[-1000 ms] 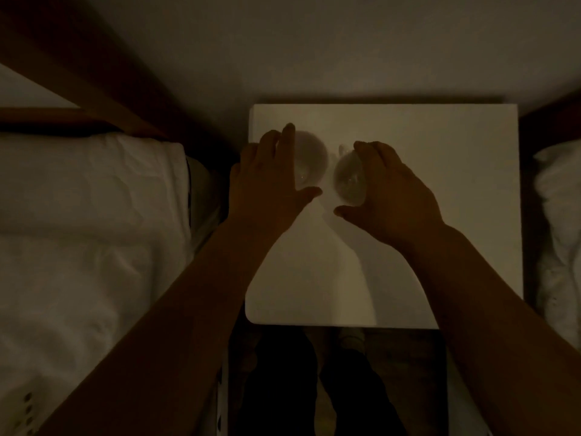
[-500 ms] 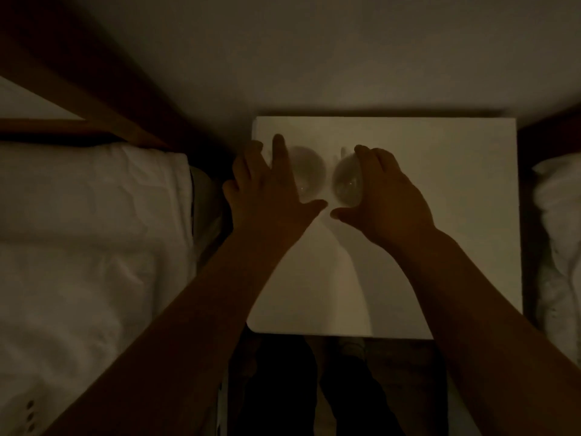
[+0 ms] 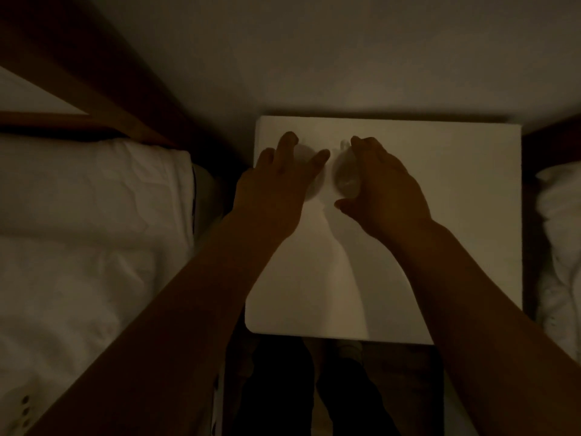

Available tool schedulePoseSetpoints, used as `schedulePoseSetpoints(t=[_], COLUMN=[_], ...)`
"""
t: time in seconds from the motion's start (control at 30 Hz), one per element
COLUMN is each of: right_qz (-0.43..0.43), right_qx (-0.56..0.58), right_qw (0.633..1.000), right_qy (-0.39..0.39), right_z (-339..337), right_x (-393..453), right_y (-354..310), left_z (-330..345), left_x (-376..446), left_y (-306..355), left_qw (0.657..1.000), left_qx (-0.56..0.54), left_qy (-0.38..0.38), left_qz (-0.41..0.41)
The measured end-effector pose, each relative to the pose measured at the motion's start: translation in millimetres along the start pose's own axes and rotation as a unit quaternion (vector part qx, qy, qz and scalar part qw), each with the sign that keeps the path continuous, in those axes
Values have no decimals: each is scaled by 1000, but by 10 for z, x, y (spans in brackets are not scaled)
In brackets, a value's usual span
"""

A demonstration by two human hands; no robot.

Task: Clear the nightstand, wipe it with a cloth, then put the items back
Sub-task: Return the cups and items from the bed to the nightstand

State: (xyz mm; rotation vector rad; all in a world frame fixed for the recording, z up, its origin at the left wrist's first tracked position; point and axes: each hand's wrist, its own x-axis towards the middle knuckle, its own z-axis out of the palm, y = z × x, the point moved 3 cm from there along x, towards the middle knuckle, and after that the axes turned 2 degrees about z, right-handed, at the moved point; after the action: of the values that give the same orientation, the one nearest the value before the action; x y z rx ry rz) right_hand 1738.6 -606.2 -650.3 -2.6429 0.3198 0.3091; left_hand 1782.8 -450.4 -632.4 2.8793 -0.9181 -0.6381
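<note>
Both hands have moved a little toward the back edge of the nightstand (image 3: 440, 247) since a second ago, and the two glasses went with them. The left hand (image 3: 270, 196) now lies more over the left glass (image 3: 309, 171), with its fingers spread and curved around it, so most of this glass is hidden; half a second ago more of its round rim was visible. The right hand (image 3: 386, 190) curls around the right glass (image 3: 345, 177), thumb on the near side and fingers on the far side. The two glasses stand just beside each other near the back-left corner. It is too dark to say if they touch each other.

I think this means the glasses are being set down or arranged in their place, so the task is probably in its last part, putting the items back. It could also be the start of clearing; the pictures alone do not decide this. No cloth is visible.

The nightstand top is white and flat, with rounded front corners, and stands against a plain wall (image 3: 345, 58). A bed (image 3: 94, 231) with white linen is at its left side, and more white bedding (image 3: 559, 247) at its right. The room is very dim.
</note>
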Motion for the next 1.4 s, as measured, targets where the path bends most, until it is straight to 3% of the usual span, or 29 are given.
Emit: schedulePoseSetpoints(t=[0.13, 0.3, 0.5, 1.07, 1.4], right_qz=[0, -7, -4, 53, 45], right_qx=[1, -10, -8, -14, -10], right_qw=[1000, 1000, 1000, 998, 999], right_qy=[7, 16, 23, 19, 28], right_z=[11, 25, 30, -85, -83], right_x=[38, 37, 89, 445, 362], right_y=[-15, -3, -34, -109, -96], left_z=[47, 131, 163, 6, 17], left_x=[12, -36, 108, 420, 399], left_y=[-23, 37, -8, -91, -81], left_qw=[999, 997, 994, 989, 988], left_qx=[-31, -49, -53, -100, -99], left_qy=[-43, 53, 87, 82, 90], left_qz=[-9, -38, -49, -76, -73])
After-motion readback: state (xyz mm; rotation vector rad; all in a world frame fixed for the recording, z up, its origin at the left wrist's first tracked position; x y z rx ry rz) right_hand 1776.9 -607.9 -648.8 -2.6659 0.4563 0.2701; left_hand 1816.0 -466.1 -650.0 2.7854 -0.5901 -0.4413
